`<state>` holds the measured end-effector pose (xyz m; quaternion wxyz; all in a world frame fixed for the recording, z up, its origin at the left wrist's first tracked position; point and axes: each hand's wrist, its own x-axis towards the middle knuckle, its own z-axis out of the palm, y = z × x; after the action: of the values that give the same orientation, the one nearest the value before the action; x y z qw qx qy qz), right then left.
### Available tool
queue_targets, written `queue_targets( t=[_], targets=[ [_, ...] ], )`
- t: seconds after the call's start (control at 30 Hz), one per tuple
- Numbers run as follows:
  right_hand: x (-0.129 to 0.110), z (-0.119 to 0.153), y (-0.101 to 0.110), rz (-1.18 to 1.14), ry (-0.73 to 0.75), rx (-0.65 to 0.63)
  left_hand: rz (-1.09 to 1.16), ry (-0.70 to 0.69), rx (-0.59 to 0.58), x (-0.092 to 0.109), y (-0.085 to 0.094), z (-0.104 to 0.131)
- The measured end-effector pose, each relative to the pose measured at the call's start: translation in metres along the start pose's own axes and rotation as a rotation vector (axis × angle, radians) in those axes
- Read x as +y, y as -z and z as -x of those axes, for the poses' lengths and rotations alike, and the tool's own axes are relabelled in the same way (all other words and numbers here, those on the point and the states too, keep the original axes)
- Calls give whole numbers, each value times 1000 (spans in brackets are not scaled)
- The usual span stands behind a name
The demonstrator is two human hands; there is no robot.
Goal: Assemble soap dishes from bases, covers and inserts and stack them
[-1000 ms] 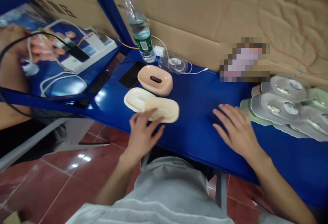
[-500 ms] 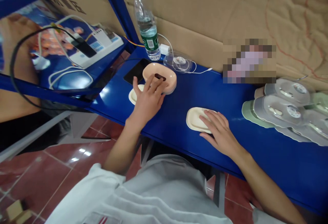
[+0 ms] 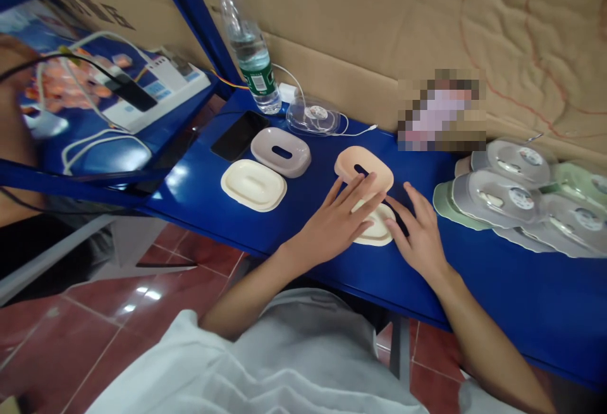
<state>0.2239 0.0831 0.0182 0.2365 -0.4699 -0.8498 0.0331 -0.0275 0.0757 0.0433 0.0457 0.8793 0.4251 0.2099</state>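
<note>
Reaching to the right, my left hand (image 3: 334, 221) has its fingers stretched out over the near edge of a peach soap dish (image 3: 379, 174) with an oval slot. Under those fingers lies a cream oval tray (image 3: 382, 227), partly covered. My right hand (image 3: 422, 231) is open at the tray's right side, thumb near its rim and fingers spread. Farther left sit a lilac-grey slotted soap dish (image 3: 298, 152) and a second cream oval tray (image 3: 253, 185) with a raised middle. Whether the left fingertips press on the peach dish is hard to tell.
A phone (image 3: 239, 136), a water bottle (image 3: 256, 69) and a clear plastic case with a white cable (image 3: 310, 115) are at the back of the blue table (image 3: 303, 212). Stacked packaged dishes (image 3: 502, 196) stand right. On the left shelf lies a power strip (image 3: 156, 98).
My left hand has moved right, and the peach dish now lies behind the right cream tray. The lilac-grey dish at the left has come into view. The camera view has shifted slightly.
</note>
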Motion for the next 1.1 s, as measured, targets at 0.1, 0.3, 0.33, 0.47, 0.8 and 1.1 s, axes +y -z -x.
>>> queue_targets(
  t=[0.1,0.3,0.33,0.47,0.8,1.1],
  targets=[
    [2,-2,-1,-11,-35,43,9,-9,-24,3,2,26],
    [-10,-19,-12,-45,107,-96,117,57,-37,-10,12,87],
    [-11,-21,-14,-56,106,-96,142,85,-21,-14,13,94],
    [-15,-19,-14,-124,28,37,217,184,50,-20,12,106],
    [-59,0,3,122,370,-120,-29,87,31,-13,-2,69],
    [-47,1,5,166,361,-55,21,89,25,-12,-1,71]
  ],
)
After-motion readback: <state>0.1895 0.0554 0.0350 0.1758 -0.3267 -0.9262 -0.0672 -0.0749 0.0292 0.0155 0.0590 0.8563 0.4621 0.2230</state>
